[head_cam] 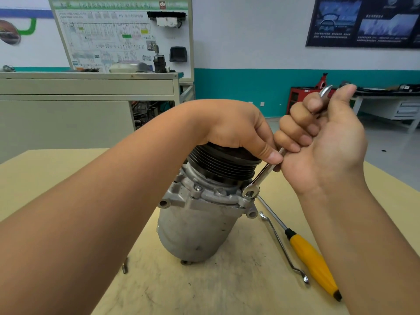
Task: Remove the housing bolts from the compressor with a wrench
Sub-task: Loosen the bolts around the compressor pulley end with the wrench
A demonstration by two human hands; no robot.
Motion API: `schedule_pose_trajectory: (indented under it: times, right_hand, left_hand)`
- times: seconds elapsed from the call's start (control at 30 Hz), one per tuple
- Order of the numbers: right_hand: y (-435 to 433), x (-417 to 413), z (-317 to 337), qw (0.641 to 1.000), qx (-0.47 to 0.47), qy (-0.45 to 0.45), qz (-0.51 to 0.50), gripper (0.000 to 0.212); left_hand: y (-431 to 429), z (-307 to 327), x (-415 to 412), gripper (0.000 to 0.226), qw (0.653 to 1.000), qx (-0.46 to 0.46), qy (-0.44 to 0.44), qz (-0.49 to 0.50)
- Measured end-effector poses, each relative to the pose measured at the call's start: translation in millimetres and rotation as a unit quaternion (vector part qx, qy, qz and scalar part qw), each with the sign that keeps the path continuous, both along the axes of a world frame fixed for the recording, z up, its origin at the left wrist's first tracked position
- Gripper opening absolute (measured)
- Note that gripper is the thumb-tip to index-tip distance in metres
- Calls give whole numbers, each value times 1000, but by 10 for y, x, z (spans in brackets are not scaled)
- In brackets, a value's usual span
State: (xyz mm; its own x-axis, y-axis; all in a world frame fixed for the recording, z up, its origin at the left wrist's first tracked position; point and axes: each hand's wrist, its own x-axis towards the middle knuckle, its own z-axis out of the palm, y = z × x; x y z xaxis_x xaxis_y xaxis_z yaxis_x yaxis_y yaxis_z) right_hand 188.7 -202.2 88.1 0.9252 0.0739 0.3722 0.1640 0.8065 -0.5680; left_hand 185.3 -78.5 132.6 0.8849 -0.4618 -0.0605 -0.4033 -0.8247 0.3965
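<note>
One yellow-handled screwdriver [312, 262] and one bent metal rod [280, 244] are lying on the tan table [204, 292]. Behind them, one scuffed grey compressor [195, 230] is standing upright. The left hand [236, 130] is gripping its black ribbed pulley [223, 163], and the right hand [322, 142] is clamping one wrench [261, 176] whose open end is sitting on a housing bolt [248, 196].
</note>
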Motion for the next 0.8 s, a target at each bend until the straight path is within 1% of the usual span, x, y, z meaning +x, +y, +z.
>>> schedule_pose_trajectory:
  times: [0.07, 0.17, 0.2, 0.27, 0.3, 0.37, 0.4, 0.5, 0.53, 0.57, 0.63, 0.67, 0.8]
  right_hand:
    - [4, 47, 8, 1000, -11, 1, 21, 55]
    - [-17, 140, 13, 997, -13, 6, 81, 59]
    - [-34, 172, 14, 994, -17, 7, 110, 61]
    - [-61, 219, 13, 985, -34, 11, 169, 63]
    - [-70, 230, 11, 981, -40, 13, 188, 63]
    - [-86, 236, 16, 980, -48, 8, 194, 59]
    - [-95, 230, 31, 981, -50, -5, 190, 57]
    - [-131, 214, 104, 982, -28, -54, 179, 58]
    - [-142, 208, 120, 982, -19, -65, 174, 60]
    - [-140, 199, 122, 984, -16, -69, 163, 61]
    - [-110, 179, 93, 989, -20, -57, 134, 59]
    - [-89, 172, 68, 991, -22, -45, 120, 58]
    - [-54, 159, 24, 996, -25, -17, 79, 53]
  left_hand:
    - [1, 3, 2, 30, 1000, -7, -4, 6]
    - [3, 10, -5, 51, 1000, -6, -13, 26]
    - [7, 10, -4, 50, 999, -3, -13, 33]
    - [17, 6, 23, 32, 999, 2, -16, 43]
    - [18, 6, 36, 25, 999, 7, -19, 48]
    - [4, 0, 50, 21, 998, 12, -24, 52]
    - [-5, -3, 45, 24, 998, 8, -23, 50]
    - [-12, 0, -2, 53, 999, -25, -12, 35]
    - [-11, 3, -20, 55, 999, -36, -6, 27]
    - [-8, 3, -30, 47, 999, -39, -4, 20]
    - [8, 3, -10, 22, 999, -29, -5, 17]
    - [13, 1, 7, 15, 1000, -21, -8, 19]
    - [15, -6, 29, 13, 1000, -8, -5, 21]
